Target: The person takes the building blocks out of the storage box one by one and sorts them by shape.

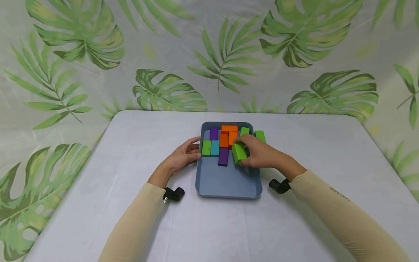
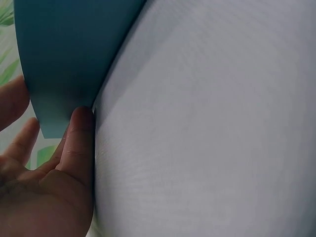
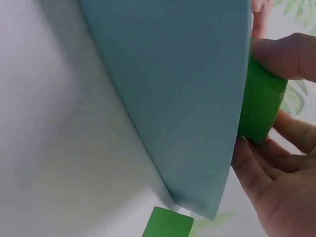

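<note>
A grey-blue tray [image 1: 229, 182] lies on the table with several coloured blocks in its far half. My right hand [image 1: 263, 152] pinches a green block [image 1: 239, 153] between thumb and fingers over the tray's right side; the right wrist view shows this green block [image 3: 261, 98] above the rim. My left hand [image 1: 183, 154] touches the tray's left side with loosely extended fingers; its fingertips meet the wall [image 2: 69, 64] in the left wrist view. Nearest the held block are a purple block [image 1: 223, 157] and orange blocks [image 1: 233, 138].
Another green block [image 1: 260, 135] stands outside the tray at its far right. Inside are a green block [image 1: 206, 148], a teal block [image 1: 215, 148], a purple block [image 1: 214, 133] and a far green block [image 1: 244, 131]. White cloth [image 1: 131, 145] covers the table.
</note>
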`<action>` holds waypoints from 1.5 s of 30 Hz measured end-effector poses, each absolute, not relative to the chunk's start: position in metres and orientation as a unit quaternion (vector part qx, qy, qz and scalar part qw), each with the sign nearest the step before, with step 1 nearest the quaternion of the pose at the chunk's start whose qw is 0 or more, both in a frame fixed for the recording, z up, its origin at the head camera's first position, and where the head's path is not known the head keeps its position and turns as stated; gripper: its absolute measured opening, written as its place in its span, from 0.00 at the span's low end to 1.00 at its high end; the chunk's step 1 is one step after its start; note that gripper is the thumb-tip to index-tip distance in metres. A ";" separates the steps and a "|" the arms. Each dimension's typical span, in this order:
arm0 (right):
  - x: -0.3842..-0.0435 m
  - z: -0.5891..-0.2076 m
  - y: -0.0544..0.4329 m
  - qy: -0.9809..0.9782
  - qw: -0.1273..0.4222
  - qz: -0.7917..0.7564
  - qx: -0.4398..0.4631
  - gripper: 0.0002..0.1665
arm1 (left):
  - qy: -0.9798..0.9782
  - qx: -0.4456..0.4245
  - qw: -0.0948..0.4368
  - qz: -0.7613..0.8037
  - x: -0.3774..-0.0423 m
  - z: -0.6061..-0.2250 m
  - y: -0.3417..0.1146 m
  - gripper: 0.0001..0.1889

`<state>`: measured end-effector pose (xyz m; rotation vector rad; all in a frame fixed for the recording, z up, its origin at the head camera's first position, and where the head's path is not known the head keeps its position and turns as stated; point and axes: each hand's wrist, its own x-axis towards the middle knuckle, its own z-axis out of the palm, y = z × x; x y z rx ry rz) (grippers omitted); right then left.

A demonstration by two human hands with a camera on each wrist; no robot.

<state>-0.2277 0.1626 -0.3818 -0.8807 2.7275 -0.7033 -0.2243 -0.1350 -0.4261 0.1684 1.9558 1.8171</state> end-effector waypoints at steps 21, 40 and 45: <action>-0.230 -0.363 0.174 0.920 0.078 -0.290 -0.251 0.45 | 0.712 0.061 0.235 0.659 -0.229 -0.426 -0.139 0.38; -0.232 -0.363 0.222 0.914 0.047 -0.298 -0.270 0.43 | 0.706 0.068 0.238 0.664 -0.226 -0.429 -0.135 0.39; -0.242 -0.364 0.236 0.920 0.043 -0.285 -0.266 0.42 | 0.705 0.072 0.237 0.664 -0.225 -0.428 -0.138 0.38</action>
